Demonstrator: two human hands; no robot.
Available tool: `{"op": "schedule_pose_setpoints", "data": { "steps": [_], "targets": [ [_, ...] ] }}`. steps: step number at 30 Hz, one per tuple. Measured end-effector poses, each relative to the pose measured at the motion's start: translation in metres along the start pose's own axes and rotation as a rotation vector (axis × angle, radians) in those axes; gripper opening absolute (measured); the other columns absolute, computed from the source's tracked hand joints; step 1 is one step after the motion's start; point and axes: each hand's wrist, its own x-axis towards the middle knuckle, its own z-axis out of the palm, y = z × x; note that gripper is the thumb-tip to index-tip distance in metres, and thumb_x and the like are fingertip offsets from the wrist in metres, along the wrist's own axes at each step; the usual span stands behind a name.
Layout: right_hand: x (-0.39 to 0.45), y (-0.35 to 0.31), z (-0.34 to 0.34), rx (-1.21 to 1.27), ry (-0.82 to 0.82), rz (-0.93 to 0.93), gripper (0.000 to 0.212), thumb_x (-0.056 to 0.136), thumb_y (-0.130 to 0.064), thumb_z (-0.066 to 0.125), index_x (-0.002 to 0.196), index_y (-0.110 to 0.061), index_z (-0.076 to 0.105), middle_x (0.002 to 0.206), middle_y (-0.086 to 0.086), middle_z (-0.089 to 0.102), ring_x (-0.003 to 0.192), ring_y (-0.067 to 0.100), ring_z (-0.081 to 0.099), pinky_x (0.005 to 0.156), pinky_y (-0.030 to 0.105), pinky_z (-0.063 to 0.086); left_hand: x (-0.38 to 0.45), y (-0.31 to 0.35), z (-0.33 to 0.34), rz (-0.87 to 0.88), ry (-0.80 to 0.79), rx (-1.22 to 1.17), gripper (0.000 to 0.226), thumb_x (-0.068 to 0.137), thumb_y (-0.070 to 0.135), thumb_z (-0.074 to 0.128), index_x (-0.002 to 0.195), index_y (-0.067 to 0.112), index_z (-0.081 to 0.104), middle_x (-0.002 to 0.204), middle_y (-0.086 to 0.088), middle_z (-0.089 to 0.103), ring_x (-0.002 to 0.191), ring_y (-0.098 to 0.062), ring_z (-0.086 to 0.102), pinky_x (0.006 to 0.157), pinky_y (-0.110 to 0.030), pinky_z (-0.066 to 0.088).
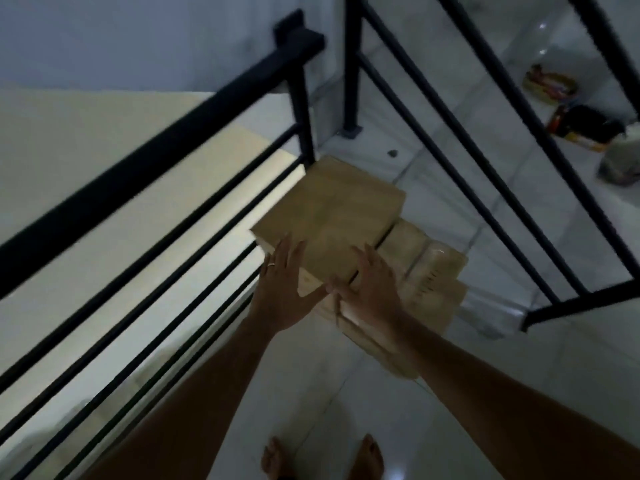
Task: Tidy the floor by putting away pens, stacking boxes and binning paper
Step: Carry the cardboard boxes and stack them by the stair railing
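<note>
Dim, blurred view down onto a pale tiled floor (433,393) beside a black stair railing (145,168).

At centre, a stack of brown cardboard boxes: top box (332,216) sitting skewed on a wider lower box (426,282), overhanging it toward 10 o'clock. Number of boxes underneath hard to tell in the blur, possibly 2.

Left hand (284,289) at 7 o'clock of the top box, fingers spread and straight, palm laid flat against the box's near left corner; a ring on 1 finger. Not curled round anything, simply pressing on the cardboard.

Right hand (370,282) at 5 o'clock of the same box, fingers likewise splayed, resting on the near right edge where top box meets lower box. Open too, no grasp visible. Thumbs of both hands nearly meeting at the box's near corner.

Bare feet (322,459) at 6 o'clock on the tiles.

At 2 o'clock, beyond a second black railing (519,188), scattered colourful packets (550,84) and a dark bundle (585,126) on the floor, well apart from the stack.
</note>
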Motion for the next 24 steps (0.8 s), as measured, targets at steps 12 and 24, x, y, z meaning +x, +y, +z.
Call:
{"op": "schedule_pose_setpoints", "data": {
  "steps": [12,24],
  "targets": [
    [-0.090,-0.289,0.133,0.044,-0.251,-0.582,0.071,0.090,-0.057,0.054,0.145,-0.014,0.041,0.154,0.012,0.035,0.142,0.026,0.030,0.115,0.047,0.026,-0.258,-0.160,-0.188,-0.537,0.256,0.043,0.091,0.086,0.074,0.040,0.155,0.024,0.009,0.164,-0.004,-0.002,0.151,-0.020,-0.001,0.120,-0.044,0.010],
    [-0.292,-0.524,0.273,0.036,-0.563,-0.989,0.067,0.089,-0.058,0.055,0.144,-0.022,0.038,0.154,0.005,0.033,0.143,0.022,0.028,0.114,0.040,0.028,-0.571,-0.231,-0.308,-0.996,0.458,0.084,0.091,0.085,0.071,0.045,0.155,0.024,0.012,0.164,-0.003,-0.004,0.150,-0.021,0.002,0.117,-0.044,0.013]
  ]
}}
